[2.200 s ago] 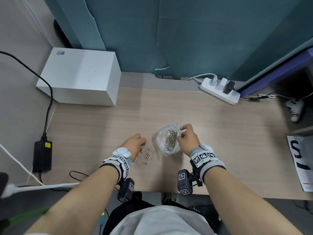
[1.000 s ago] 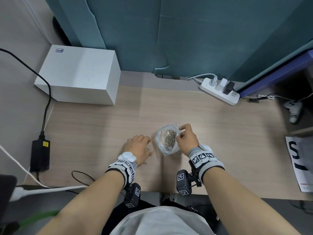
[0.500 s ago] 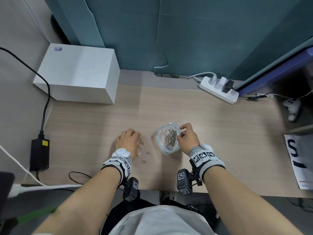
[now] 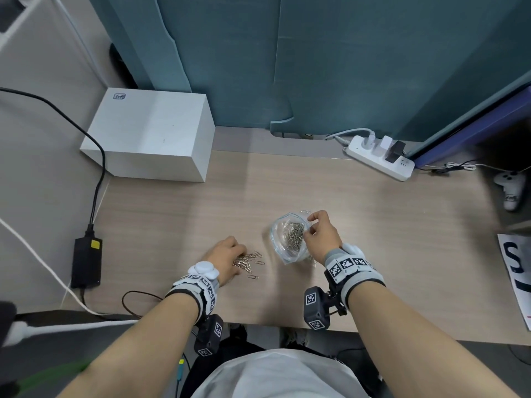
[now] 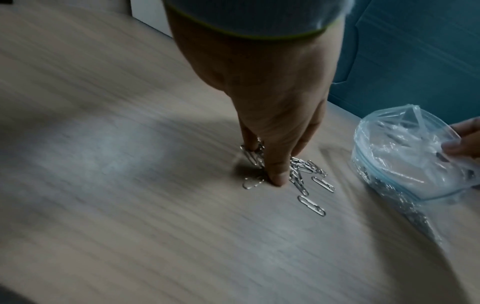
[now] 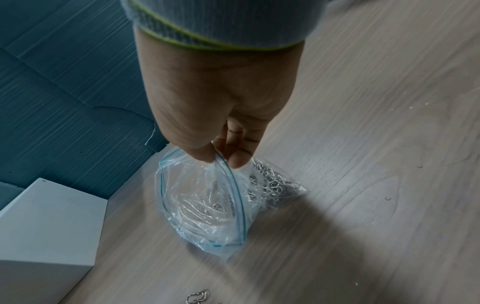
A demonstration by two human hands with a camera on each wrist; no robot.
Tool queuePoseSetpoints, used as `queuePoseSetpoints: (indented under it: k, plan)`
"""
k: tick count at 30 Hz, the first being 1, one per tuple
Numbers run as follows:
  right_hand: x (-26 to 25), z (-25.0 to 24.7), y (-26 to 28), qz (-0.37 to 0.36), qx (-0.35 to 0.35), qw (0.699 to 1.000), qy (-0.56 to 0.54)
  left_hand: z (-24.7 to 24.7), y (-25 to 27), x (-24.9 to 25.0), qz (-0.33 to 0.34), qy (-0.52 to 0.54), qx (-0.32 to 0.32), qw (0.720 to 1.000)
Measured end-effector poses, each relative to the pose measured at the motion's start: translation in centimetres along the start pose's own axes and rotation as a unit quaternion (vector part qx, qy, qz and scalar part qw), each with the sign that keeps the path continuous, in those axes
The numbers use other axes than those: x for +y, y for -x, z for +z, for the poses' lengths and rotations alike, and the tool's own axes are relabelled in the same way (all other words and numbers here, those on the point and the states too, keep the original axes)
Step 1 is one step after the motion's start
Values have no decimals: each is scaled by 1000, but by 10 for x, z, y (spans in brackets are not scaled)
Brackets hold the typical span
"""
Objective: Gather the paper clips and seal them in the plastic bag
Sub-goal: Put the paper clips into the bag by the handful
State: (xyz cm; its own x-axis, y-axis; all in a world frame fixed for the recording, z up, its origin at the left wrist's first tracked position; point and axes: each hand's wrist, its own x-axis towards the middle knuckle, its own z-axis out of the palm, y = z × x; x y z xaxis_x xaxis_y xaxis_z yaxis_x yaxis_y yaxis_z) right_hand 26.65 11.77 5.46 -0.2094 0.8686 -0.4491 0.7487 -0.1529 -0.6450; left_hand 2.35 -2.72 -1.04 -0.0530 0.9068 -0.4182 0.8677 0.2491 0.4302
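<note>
A clear zip plastic bag stands open on the wooden desk, with many silver paper clips inside. My right hand pinches the bag's rim between thumb and fingers and holds the mouth up. A small heap of loose paper clips lies left of the bag. My left hand is on that heap, its thumb and fingers pointing down and pinching clips against the desk. A few single clips lie beside the heap. One clip lies just behind the bag.
A white box stands at the desk's back left and a power strip at the back right. A black power adapter and cables run along the left edge. A printed sheet lies at the right edge.
My left hand slid left, then back towards the bag, bunching the scattered clips under its fingers. The right hand and the bag have stayed put.
</note>
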Motion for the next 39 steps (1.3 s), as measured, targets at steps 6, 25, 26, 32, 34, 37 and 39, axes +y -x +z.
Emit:
queuePoseSetpoints:
  k: [6, 25, 26, 32, 34, 37, 39]
  plan:
    - [0, 0, 2, -4, -5, 1000, 3, 3, -4, 9, -11, -19, 19, 1000]
    - [-2, 4, 6, 2, 0, 1000, 0, -25, -37, 86, -4, 238, 109, 965]
    - [-1, 5, 6, 1, 2, 1000, 1, -27, -40, 95, 11, 255, 106, 961]
    - [-1, 3, 5, 7, 5, 1000, 1, -26, -45, 97, 37, 259, 112, 959]
    - [0, 2, 4, 7, 6, 1000, 2, -21, -41, 79, 17, 200, 130, 971]
    - [3, 2, 4, 5, 7, 1000, 0, -12, -27, 51, -6, 86, 75, 993]
    - [5, 2, 5, 6, 7, 1000, -1, -5, -19, 39, -1, 15, 23, 1000]
